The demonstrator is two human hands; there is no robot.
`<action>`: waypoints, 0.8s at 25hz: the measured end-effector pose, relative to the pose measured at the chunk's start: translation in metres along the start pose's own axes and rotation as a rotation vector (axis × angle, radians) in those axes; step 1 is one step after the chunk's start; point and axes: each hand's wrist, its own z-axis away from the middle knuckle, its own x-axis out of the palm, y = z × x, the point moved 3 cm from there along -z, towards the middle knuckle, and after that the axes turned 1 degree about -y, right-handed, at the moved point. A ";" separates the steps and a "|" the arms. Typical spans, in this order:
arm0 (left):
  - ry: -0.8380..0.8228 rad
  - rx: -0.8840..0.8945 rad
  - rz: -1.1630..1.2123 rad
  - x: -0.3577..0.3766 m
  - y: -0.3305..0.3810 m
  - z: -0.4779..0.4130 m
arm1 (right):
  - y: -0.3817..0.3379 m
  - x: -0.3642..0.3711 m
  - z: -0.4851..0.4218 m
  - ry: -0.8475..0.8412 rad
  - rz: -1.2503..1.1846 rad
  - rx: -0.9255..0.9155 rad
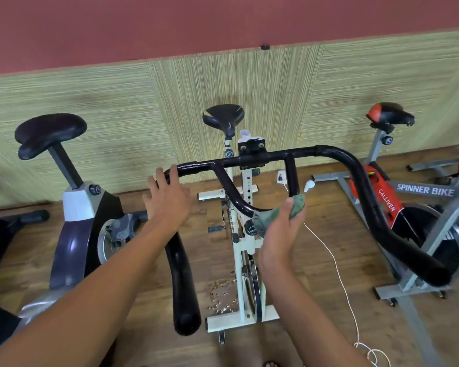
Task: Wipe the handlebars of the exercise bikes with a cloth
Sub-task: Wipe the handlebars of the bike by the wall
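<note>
right hand (279, 234) grips cloth (263, 219) on handlebar (342, 160). left hand (167, 197) seems laid open on it. red bike (382, 200) reads "spinner bike", "calliven".

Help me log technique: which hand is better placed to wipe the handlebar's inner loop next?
Right. The right hand grips the green cloth against that loop; the left hand rests bare on the outer bar.
</note>
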 end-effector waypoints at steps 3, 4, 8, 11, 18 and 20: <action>-0.027 -0.035 0.033 0.002 -0.004 -0.001 | -0.036 -0.005 -0.045 0.013 0.239 -0.020; -0.026 -0.038 0.024 0.002 -0.002 0.000 | -0.046 -0.006 -0.065 -0.054 0.349 0.018; -0.015 -0.043 -0.003 0.001 0.000 0.002 | -0.069 0.014 -0.135 -0.199 0.598 0.112; -0.013 -0.054 -0.020 0.000 0.000 0.002 | -0.065 0.016 -0.137 -0.107 0.483 0.058; -0.014 -0.059 -0.013 0.000 0.000 0.001 | -0.055 0.014 -0.158 -0.212 0.073 0.384; -0.009 -0.058 -0.004 -0.001 -0.001 0.002 | -0.051 0.010 -0.155 -0.279 -0.142 0.532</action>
